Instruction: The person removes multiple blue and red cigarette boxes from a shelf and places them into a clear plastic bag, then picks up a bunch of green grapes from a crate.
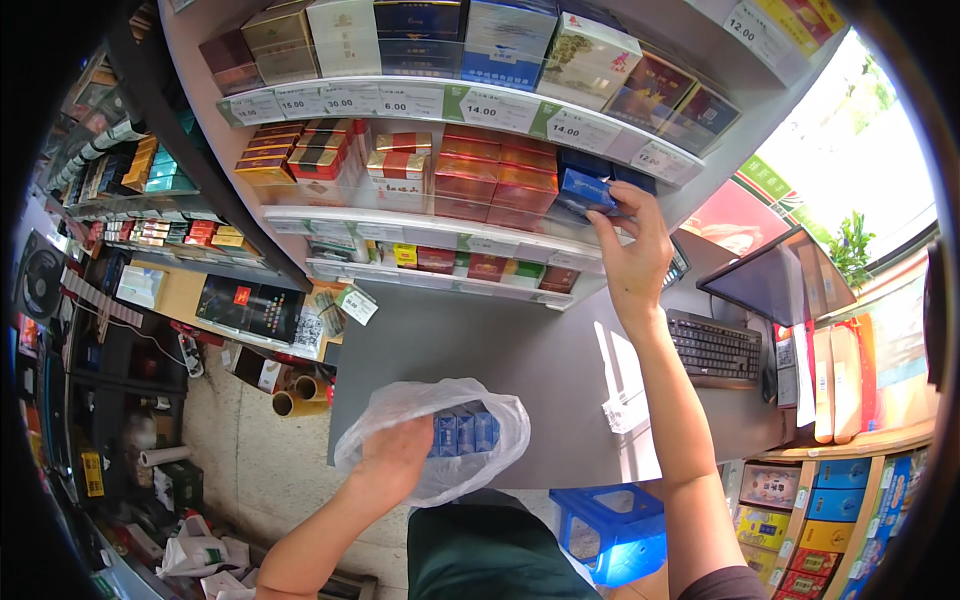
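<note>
My right hand (637, 247) is raised to the right end of the middle shelf, thumb and fingers pinching a blue cigarette pack (586, 191). The pack is tilted, beside a block of red cigarette packs (487, 176). More dark blue packs (585, 161) lie behind it. Down at the front of the grey counter, my left hand (397, 454) reaches into a translucent white plastic bag (499, 405). It holds the near end of a row of several blue packs (465, 433) inside the bag. The fingertips of that hand are hidden.
Price labels and a clear lip front the cigarette shelf (450, 101). A keyboard (712, 349) and a monitor (780, 274) stand to the right on the grey counter (450, 330). A blue plastic stool (611, 525) is below the counter. Another stocked rack (135, 172) stands left.
</note>
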Tool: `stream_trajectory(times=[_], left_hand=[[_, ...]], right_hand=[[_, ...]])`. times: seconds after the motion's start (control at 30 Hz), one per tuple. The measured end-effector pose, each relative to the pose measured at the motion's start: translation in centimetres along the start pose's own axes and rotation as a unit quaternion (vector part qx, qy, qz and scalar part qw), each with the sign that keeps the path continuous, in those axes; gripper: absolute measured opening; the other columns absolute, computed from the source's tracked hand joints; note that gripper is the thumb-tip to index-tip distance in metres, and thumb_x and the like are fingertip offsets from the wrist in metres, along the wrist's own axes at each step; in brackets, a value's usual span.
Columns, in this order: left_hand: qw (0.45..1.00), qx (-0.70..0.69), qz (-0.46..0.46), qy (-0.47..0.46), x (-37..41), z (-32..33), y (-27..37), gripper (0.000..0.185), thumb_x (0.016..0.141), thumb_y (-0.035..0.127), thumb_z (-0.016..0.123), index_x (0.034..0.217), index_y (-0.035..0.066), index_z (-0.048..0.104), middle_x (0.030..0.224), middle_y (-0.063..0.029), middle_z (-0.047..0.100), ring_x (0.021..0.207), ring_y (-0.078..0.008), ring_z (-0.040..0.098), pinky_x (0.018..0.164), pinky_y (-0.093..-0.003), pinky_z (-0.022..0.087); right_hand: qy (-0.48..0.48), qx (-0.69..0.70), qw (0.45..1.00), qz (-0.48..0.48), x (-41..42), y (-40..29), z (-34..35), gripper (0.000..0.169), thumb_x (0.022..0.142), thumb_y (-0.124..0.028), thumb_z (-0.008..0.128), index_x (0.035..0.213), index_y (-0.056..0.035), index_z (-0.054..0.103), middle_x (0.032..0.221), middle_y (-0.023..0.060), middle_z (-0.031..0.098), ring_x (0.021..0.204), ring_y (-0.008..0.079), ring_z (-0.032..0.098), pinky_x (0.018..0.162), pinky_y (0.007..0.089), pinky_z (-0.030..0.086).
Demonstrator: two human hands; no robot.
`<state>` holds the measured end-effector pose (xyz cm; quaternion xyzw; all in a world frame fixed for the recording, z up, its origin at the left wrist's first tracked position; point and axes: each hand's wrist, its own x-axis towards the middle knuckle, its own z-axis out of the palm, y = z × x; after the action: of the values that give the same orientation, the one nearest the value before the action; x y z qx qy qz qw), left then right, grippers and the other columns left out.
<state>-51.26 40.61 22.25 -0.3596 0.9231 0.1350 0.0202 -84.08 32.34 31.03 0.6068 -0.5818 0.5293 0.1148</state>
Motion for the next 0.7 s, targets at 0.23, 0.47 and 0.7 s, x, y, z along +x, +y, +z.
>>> stream_trajectory(times=[0.23, 0.47, 0.7], left_hand=[[0.999, -0.031, 0.001, -0.012, 1.5, -0.9, -1.6, 0.042, 0.084, 0.002, 0.054, 0.126, 0.004, 0.056, 0.124, -0.0218, 0.059, 0.118, -0.0395, 0.055, 0.097, -0.0468, 0.047], [0.997, -0.082, 0.0, 0.013, 0.5, -1.0, -3.5, 0.038, 0.087, 0.003, 0.049, 0.124, 0.0, 0.055, 0.122, -0.0227, 0.06, 0.108, -0.0412, 0.06, 0.09, -0.0469, 0.051], [0.996, -0.085, 0.0, 0.021, 1.3, -0.5, -4.9, 0.032, 0.077, -0.001, 0.06, 0.109, 0.002, 0.06, 0.101, -0.0183, 0.066, 0.094, -0.0358, 0.066, 0.079, -0.0439, 0.053]], right_hand=[[-0.044, -0.186, 0.978, -0.081, 1.3, 0.3, -0.5, 0.032, 0.077, -0.008, 0.075, 0.108, -0.0073, 0.064, 0.116, 0.0085, 0.065, 0.099, 0.03, 0.063, 0.082, 0.0368, 0.053], [-0.05, -0.12, 0.974, -0.185, -2.3, -7.0, -1.7, 0.029, 0.075, 0.004, 0.072, 0.104, -0.002, 0.069, 0.109, 0.013, 0.07, 0.093, 0.0313, 0.065, 0.079, 0.0393, 0.052], [-0.498, 0.088, 0.853, -0.131, -12.1, -16.3, 0.7, 0.029, 0.076, -0.007, 0.065, 0.105, -0.0025, 0.065, 0.101, 0.0132, 0.066, 0.094, 0.0317, 0.065, 0.081, 0.0433, 0.053]])
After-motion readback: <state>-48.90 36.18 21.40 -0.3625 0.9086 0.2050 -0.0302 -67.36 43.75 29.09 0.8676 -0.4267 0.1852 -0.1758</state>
